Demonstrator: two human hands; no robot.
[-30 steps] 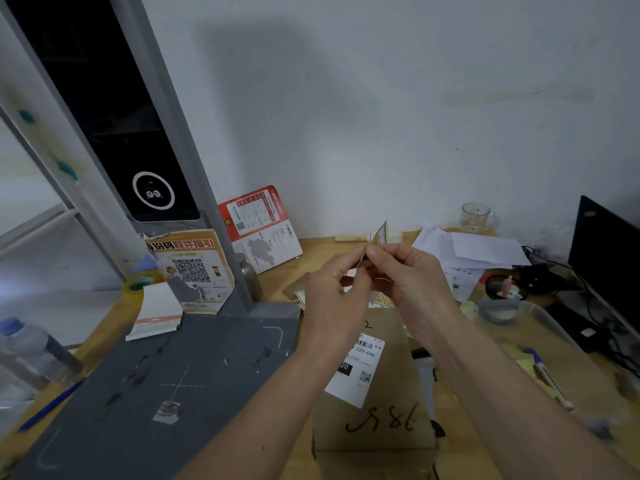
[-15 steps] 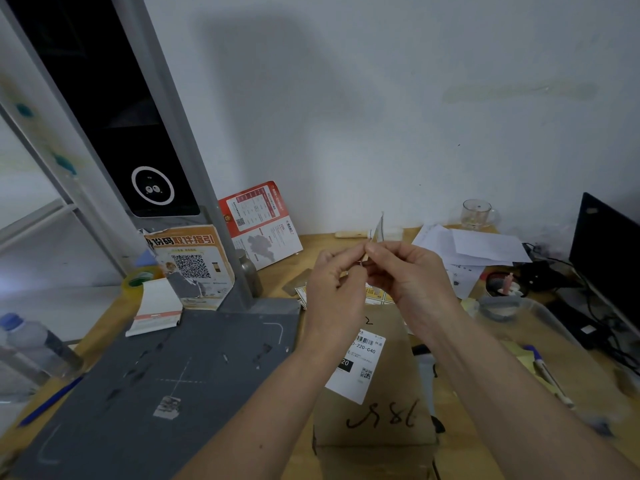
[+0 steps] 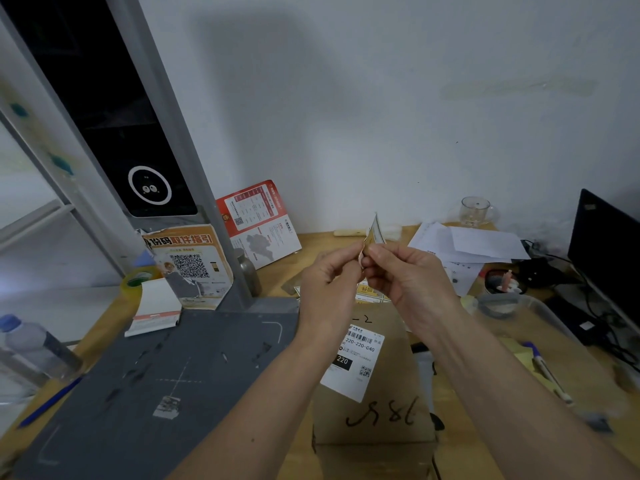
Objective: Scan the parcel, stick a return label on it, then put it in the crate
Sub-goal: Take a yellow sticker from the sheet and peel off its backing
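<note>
A small return label is pinched between the fingertips of the left hand and right hand above the cardboard parcel near the desk's front edge

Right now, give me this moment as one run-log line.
phase: peeling return label | left hand: pinching label | right hand: pinching label | parcel: on desk under hands, unlabelled | crate: not identified

We see a wooden desk. On it lie the grey scan mat at lower left, the parcel at bottom centre, papers and a glass cup at upper right, a bottle at far left.
</note>
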